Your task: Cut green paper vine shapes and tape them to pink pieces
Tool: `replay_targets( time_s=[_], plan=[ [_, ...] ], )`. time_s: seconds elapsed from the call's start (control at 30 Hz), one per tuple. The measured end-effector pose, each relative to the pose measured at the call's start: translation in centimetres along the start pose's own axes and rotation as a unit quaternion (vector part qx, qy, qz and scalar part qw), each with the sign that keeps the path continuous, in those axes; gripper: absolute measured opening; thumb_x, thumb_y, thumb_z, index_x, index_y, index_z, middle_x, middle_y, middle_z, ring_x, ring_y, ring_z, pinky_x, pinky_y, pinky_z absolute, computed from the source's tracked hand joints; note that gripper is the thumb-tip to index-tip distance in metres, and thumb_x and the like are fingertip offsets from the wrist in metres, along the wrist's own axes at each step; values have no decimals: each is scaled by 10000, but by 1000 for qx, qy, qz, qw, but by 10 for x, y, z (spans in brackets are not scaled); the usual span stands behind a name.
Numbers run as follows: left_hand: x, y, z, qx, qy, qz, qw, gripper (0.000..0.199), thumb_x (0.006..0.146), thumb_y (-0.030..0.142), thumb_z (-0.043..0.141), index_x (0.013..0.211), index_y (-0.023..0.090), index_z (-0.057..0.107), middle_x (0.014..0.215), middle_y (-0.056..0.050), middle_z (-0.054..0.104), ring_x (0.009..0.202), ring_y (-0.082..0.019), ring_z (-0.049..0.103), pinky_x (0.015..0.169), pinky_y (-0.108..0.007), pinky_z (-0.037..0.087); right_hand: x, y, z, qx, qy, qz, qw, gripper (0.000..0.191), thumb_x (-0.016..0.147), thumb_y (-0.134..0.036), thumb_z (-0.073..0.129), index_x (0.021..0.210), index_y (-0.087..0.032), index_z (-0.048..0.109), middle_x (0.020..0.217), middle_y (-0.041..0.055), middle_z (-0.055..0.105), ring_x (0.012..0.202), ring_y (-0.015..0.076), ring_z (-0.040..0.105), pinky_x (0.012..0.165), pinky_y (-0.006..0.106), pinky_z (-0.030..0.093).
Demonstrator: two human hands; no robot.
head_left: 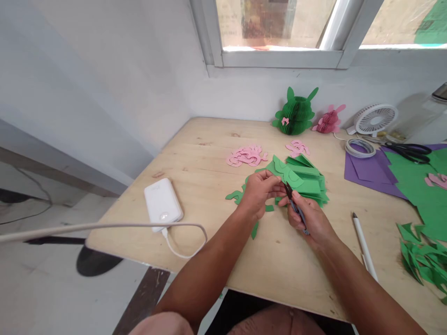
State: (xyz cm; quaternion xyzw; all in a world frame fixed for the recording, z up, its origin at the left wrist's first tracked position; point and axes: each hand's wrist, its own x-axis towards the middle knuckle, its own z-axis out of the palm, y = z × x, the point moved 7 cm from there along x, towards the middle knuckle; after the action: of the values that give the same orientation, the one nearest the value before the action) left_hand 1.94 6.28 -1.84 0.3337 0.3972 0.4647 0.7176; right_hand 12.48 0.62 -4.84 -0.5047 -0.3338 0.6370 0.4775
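Note:
My left hand pinches a piece of green paper that has curved outlines marked on it. Around the handles of a small pair of scissors my right hand is closed, and the blades point up and left to the edge of that paper. Behind and right of the hands lies a stack of folded green paper. Green paper cut-offs lie by my left wrist. Pink paper cut-outs are heaped beyond my left hand. The fingertips partly hide the paper's lower edge.
A white power bank with a cable sits at left. Along the wall stand a green paper figure, a pink one and a small fan. To the right are a tape roll, black scissors, a white pen and green scraps.

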Motion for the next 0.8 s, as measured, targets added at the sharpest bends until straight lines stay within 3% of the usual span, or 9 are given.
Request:
replay_targets(
  time_s=[0.8],
  plan=[
    [1,3,-1,7,-28,-6,1000,176,629,214,677,609,165,509,577,-26,644,514,-114,606,573,-249,519,0,1,3,7,-25,9,1000,442,785,-584,608,757,-142,618,422,-81,345,375,49,178,384,220,102]
  ],
)
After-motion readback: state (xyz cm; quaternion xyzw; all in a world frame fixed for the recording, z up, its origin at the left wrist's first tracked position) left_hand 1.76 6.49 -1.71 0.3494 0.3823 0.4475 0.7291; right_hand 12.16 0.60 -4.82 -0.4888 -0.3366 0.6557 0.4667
